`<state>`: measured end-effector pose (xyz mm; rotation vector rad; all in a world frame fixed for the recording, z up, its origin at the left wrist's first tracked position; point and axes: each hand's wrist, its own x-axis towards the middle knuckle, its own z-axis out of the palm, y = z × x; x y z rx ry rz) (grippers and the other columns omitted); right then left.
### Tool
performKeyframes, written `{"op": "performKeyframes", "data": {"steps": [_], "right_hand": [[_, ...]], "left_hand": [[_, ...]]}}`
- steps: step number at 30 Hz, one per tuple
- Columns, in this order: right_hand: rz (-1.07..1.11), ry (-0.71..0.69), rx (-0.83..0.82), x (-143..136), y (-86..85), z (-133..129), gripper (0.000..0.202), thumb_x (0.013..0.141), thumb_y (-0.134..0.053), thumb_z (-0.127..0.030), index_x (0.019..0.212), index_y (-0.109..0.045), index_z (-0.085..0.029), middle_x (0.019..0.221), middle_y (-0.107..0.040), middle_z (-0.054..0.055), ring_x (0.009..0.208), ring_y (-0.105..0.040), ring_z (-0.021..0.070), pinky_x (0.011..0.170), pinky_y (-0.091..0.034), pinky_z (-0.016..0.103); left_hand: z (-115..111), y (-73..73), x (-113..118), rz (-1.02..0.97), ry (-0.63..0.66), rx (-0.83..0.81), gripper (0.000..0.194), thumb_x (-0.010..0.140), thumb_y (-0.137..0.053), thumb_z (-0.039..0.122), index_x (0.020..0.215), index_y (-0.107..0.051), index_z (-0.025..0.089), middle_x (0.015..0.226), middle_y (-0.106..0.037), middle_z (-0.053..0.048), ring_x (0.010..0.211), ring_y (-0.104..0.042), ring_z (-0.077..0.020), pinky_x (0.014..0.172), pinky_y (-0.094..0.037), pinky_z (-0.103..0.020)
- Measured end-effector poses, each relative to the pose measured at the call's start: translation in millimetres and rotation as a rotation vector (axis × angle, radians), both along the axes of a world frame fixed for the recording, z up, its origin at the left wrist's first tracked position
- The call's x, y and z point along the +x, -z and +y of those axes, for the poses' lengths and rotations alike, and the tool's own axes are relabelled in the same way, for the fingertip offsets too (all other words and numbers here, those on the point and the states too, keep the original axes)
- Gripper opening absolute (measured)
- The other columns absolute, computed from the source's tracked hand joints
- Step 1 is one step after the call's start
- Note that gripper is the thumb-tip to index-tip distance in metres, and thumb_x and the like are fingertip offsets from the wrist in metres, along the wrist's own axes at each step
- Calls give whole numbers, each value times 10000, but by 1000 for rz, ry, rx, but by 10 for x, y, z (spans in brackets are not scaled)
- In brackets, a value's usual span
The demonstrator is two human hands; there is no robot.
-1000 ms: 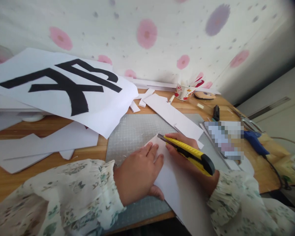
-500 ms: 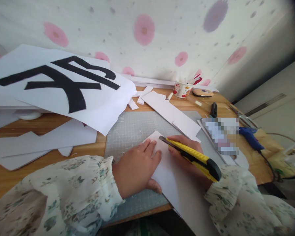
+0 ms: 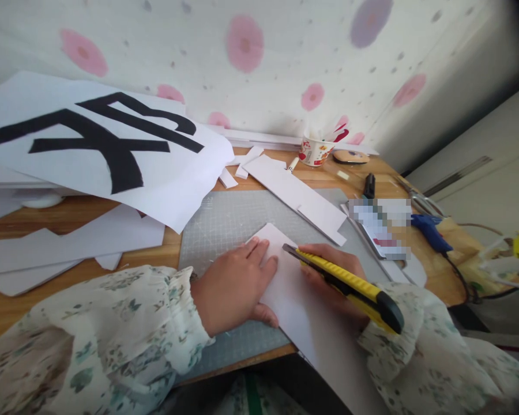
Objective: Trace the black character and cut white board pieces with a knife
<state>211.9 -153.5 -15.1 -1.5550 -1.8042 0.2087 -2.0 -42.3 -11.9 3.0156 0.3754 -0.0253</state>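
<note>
My left hand [image 3: 237, 285] lies flat with its fingers stretched over the left edge of a long white board [image 3: 285, 291]. That board rests on a grey cutting mat [image 3: 237, 216] and runs past the table's front edge. A yellow and black utility knife [image 3: 350, 282] is in the grip of my right hand [image 3: 328, 274], its blade out and pointing up and left over the board. Whether the blade tip touches the board I cannot tell. Some of my right fingers are hidden behind the knife.
A paper sheet with black lettering [image 3: 82, 138] covers the left back. White offcuts [image 3: 298, 199] lie across the mat's far edge. Farther right are a paper cup [image 3: 315, 151], a computer mouse [image 3: 350, 157], a phone [image 3: 378, 230] with a blurred screen, and a blue glue gun [image 3: 430, 231].
The knife has shifted slightly right and toward me, its tip now farther from my left fingers. My left hand keeps its place on the board. The whole view has shifted a little.
</note>
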Motion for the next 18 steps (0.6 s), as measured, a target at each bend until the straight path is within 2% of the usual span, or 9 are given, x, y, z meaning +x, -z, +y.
{"op": "performKeyframes", "data": {"steps": [7,14,18], "right_hand": [[-38,10,37,-3,-30,-78,205,904,-602,-248,1096,-664,-211,873,-781,46,681,-745,180,630,-616,264],[-105,0,21,-8,-86,-174,226,861,-600,-222,1066,-695,-220,863,-799,49,684,-765,216,652,-641,299],[-86,8,35,-12,-93,-218,221,862,-609,-233,1065,-697,-224,860,-801,69,698,-774,245,644,-655,333]], "left_hand": [[0,-30,-13,-4,4,26,1014,702,-654,830,1338,-570,45,1461,-507,-349,1376,-499,-459,1101,-450,-533],[8,-33,4,-41,6,-23,999,683,-696,804,1292,-588,20,1430,-517,-376,1355,-508,-489,1087,-450,-561],[8,-37,4,-20,-4,-14,986,690,-674,819,1288,-594,39,1450,-510,-357,1372,-495,-475,1101,-442,-547]]}}
